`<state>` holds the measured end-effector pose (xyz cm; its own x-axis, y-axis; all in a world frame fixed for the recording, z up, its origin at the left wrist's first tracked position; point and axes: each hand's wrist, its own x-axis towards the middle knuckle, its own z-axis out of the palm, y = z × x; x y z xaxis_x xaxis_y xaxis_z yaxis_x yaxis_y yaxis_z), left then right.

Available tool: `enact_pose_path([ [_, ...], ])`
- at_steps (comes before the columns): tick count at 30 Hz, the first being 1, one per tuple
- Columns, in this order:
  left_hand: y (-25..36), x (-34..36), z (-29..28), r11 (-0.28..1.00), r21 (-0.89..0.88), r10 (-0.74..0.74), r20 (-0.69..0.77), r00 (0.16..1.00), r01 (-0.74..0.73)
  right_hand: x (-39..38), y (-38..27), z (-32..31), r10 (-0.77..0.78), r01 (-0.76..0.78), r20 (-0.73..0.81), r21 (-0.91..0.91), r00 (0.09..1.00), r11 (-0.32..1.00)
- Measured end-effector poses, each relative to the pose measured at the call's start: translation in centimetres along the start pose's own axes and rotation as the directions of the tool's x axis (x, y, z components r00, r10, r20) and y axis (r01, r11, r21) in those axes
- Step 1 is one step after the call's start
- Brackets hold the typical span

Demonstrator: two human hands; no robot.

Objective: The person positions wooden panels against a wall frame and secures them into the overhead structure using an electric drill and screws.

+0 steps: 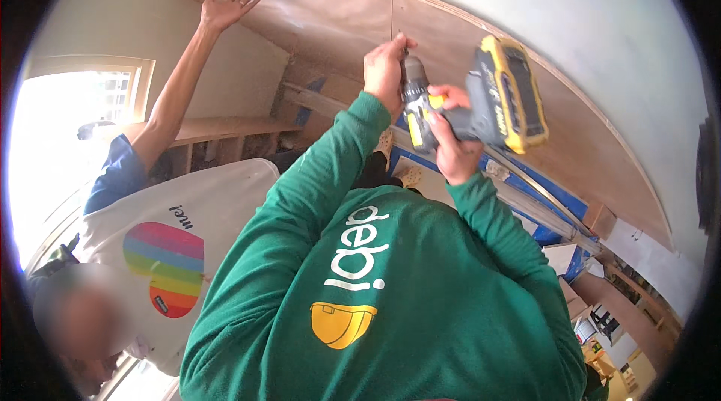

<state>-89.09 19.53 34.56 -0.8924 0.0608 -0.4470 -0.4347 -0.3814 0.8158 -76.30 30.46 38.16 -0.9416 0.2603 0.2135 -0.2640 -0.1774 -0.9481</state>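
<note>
My right hand (453, 138) grips a yellow and black cordless drill (417, 101), its battery (518, 97) raised toward the right. Beside the drill's nose, my left hand (383, 70) has its fingers closed at the bit's tip; whatever they pinch is too small to make out. Both hands are up at a plywood panel (458, 40) with a narrow vertical seam just above the drill tip.
At left a co-worker in a white shirt (233, 198) raises an open hand (221, 12) to the panel. Behind are a bright window (67, 116), a wooden ledge (225, 127), blue sheeting (556, 194) and assorted boards (623, 281).
</note>
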Motion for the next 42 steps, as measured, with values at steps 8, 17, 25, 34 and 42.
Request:
enact_pose_path([
  [8,2.2,3.6,-0.1,0.978,0.195,0.063,0.074,0.995,-0.076,0.8,2.7,3.1,-0.086,0.11,0.09,-0.308,0.992,0.945],
  [17,3.6,4.8,-0.4,0.98,0.195,-0.05,0.115,0.992,0.027,2.3,0.7,5.3,0.025,-0.029,-0.019,-0.305,1.0,0.952],
  [25,4.0,4.5,0.2,0.98,0.198,-0.017,0.13,0.991,-0.009,2.4,0.7,5.6,0.001,-0.013,-0.051,-0.225,0.999,0.974],
  [34,4.2,5.1,0.4,0.965,0.264,-0.026,0.116,0.993,-0.005,2.9,1.5,5.8,-0.087,0.07,-0.086,-0.18,0.993,0.981],
  [42,2.4,6.5,-1.0,0.995,0.03,-0.097,-0.033,0.995,0.098,3.0,2.8,6.2,-0.17,0.146,-0.142,-0.166,0.975,0.975],
])
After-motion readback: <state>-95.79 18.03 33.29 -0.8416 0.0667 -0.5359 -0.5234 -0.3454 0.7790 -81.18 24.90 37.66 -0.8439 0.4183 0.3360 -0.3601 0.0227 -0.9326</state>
